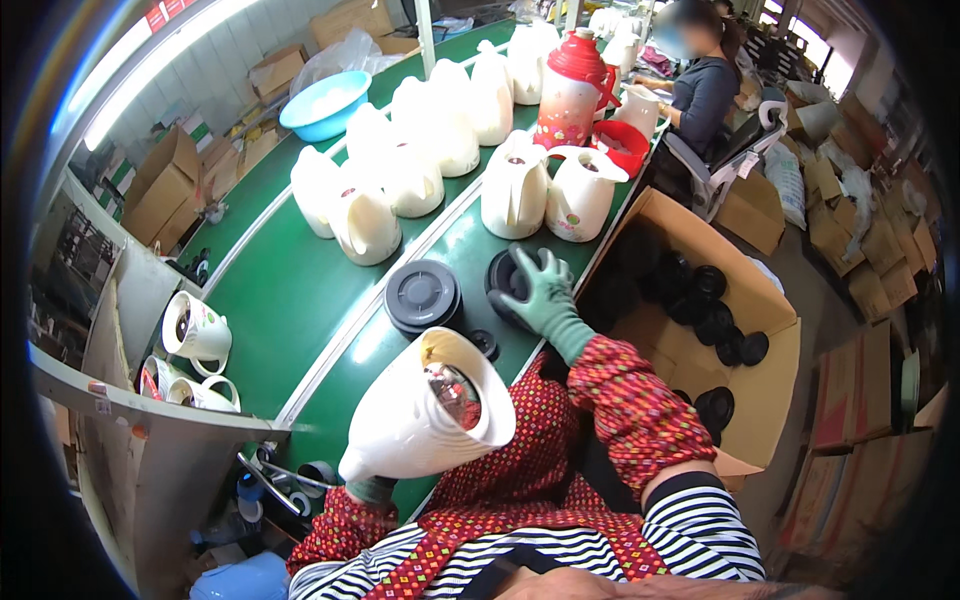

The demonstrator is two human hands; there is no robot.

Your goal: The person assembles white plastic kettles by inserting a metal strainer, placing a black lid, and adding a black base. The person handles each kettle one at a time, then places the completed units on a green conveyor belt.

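Observation:
A white plastic jug [405,410] lies tilted in front of me. Its wide open end faces up and right, with a shiny mirrored glass liner showing inside. My left hand [372,489], in a grey-green glove, holds the jug from below at its narrow end; most of its fingers are hidden. Further forward on the green bench, my gloved right hand [550,295] grips a black round plastic cap [510,283] with thumb and fingers around it. Left of that cap stands a stack of larger black discs [422,295], and a small black ring [484,344] lies beside the stack.
Several white jugs [365,225] stand along the green bench [285,290]. Beyond are a red flask [573,95], a red bowl [622,145] and a blue basin [325,105]. A cardboard box [765,370] of black caps is at my right. Another person [700,85] sits farther back.

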